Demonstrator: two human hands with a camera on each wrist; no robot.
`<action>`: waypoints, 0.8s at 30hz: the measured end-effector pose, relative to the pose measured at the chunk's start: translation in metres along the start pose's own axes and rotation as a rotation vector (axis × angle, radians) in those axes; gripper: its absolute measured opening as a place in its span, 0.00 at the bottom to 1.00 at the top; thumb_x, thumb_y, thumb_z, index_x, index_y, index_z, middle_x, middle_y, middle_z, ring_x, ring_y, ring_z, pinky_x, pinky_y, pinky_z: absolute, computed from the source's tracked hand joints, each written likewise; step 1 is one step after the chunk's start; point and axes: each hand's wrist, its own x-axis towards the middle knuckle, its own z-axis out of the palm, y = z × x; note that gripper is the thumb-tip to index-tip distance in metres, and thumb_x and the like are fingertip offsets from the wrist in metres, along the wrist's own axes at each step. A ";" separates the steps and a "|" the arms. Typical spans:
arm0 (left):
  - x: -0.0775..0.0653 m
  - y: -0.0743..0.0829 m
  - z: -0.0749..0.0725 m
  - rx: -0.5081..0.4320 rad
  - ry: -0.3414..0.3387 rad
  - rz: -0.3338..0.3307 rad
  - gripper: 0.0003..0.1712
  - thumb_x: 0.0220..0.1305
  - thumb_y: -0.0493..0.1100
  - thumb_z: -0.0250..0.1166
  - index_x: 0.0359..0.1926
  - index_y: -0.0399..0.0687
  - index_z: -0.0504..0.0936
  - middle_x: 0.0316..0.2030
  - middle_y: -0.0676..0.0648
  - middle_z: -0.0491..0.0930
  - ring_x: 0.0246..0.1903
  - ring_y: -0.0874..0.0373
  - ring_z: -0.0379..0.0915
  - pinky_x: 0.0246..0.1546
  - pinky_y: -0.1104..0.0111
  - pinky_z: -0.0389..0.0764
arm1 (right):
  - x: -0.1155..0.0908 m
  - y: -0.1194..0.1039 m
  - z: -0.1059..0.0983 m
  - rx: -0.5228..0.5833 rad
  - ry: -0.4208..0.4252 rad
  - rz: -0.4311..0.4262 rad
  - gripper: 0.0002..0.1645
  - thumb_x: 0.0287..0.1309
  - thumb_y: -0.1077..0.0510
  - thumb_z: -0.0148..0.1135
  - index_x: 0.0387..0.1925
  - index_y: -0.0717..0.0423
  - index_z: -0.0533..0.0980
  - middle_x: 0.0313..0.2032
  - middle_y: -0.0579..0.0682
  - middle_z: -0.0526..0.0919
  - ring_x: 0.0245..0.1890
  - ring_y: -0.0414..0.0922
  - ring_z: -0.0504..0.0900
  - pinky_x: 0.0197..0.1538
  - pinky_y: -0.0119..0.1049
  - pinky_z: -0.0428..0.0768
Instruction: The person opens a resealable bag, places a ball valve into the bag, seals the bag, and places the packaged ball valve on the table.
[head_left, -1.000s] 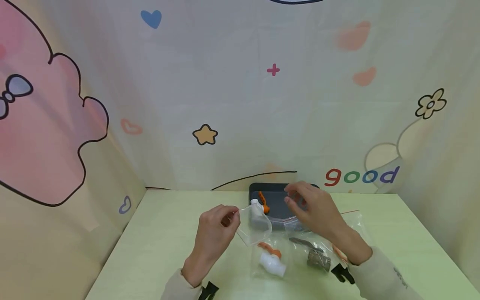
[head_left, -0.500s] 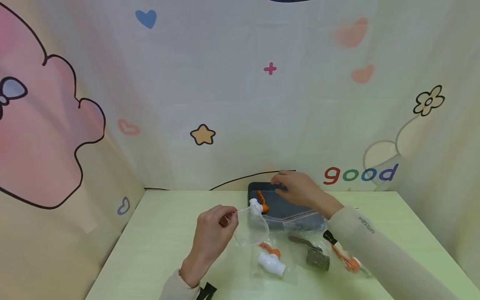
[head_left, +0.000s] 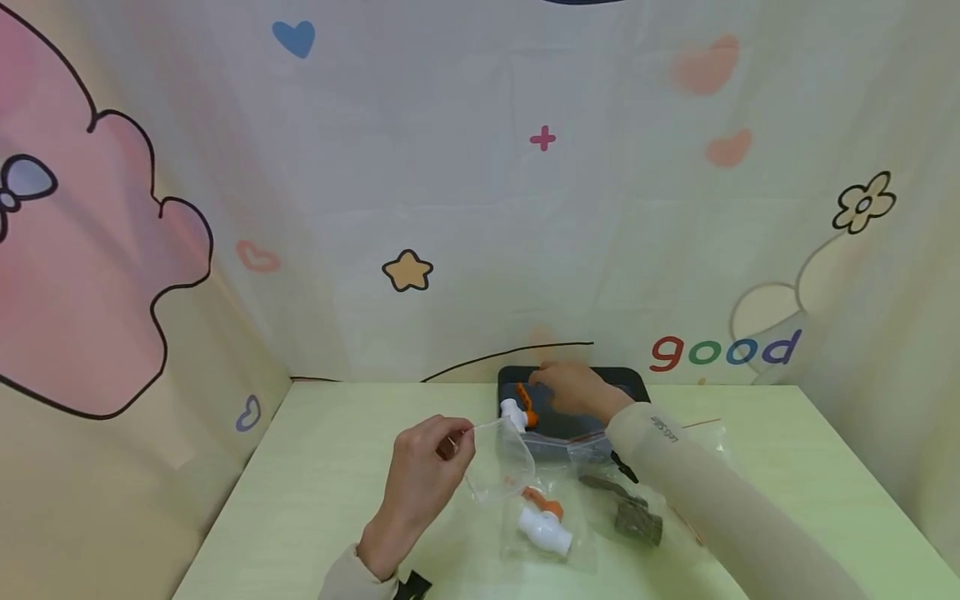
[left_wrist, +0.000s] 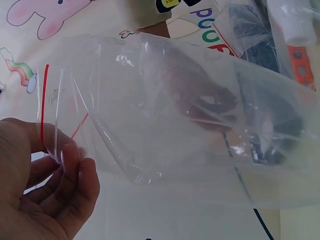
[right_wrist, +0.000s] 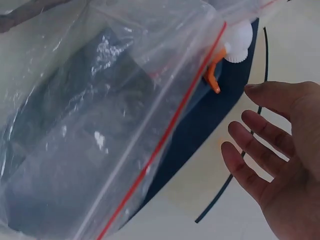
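Note:
My left hand [head_left: 427, 467] pinches the top edge of a clear zip bag [left_wrist: 150, 115] with a red line, which hangs out to the right and looks empty. My right hand [head_left: 577, 390] reaches over the dark tray [head_left: 637, 383] at the back. Its fingers are parted and slightly bent in the right wrist view, holding nothing. Just left of them, a white ball valve [head_left: 512, 414] with an orange handle lies in the tray's left end. In front lies a bagged white ball valve [head_left: 546, 530], also orange-handled. Beside it is a bagged grey valve [head_left: 637, 522].
Another clear bag [right_wrist: 150, 130] with a red zip line overlaps the tray's front edge. More bag plastic lies at the right, partly behind my right sleeve [head_left: 705, 483]. A printed curtain [head_left: 480, 208] stands close behind the tray, at the rear of the pale table [head_left: 315, 467].
My right hand has moved from above the bags forward and left, then down over the tray towards the loose valve. The left hand still holds the bag almost in place.

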 end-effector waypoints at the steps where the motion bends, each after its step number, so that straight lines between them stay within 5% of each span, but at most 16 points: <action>1: 0.000 0.000 0.000 0.000 0.000 0.000 0.06 0.56 0.32 0.67 0.30 0.47 0.86 0.21 0.57 0.80 0.19 0.73 0.70 0.23 0.80 0.74 | 0.001 -0.001 0.002 0.000 -0.008 0.003 0.22 0.57 0.63 0.67 0.55 0.51 0.78 0.52 0.53 0.80 0.48 0.51 0.82 0.51 0.46 0.81; 11: 0.000 -0.001 0.002 -0.005 -0.012 -0.002 0.07 0.56 0.31 0.67 0.30 0.48 0.86 0.21 0.57 0.80 0.18 0.73 0.70 0.23 0.81 0.73 | 0.015 -0.006 0.017 -0.045 -0.047 0.012 0.25 0.60 0.65 0.63 0.59 0.48 0.76 0.59 0.52 0.78 0.53 0.52 0.81 0.56 0.49 0.80; 16: -0.001 -0.002 0.004 -0.005 -0.006 0.002 0.06 0.56 0.31 0.68 0.29 0.47 0.86 0.21 0.56 0.80 0.18 0.73 0.69 0.22 0.81 0.73 | 0.020 -0.008 0.023 -0.056 -0.080 0.026 0.23 0.60 0.67 0.62 0.56 0.47 0.78 0.53 0.49 0.82 0.50 0.50 0.81 0.54 0.48 0.80; 24: -0.002 -0.005 0.008 -0.020 -0.014 -0.011 0.07 0.56 0.31 0.67 0.30 0.48 0.86 0.20 0.57 0.79 0.18 0.74 0.68 0.22 0.82 0.73 | 0.021 -0.008 0.029 -0.086 -0.129 0.062 0.26 0.60 0.68 0.61 0.57 0.44 0.79 0.58 0.50 0.81 0.52 0.49 0.80 0.51 0.45 0.81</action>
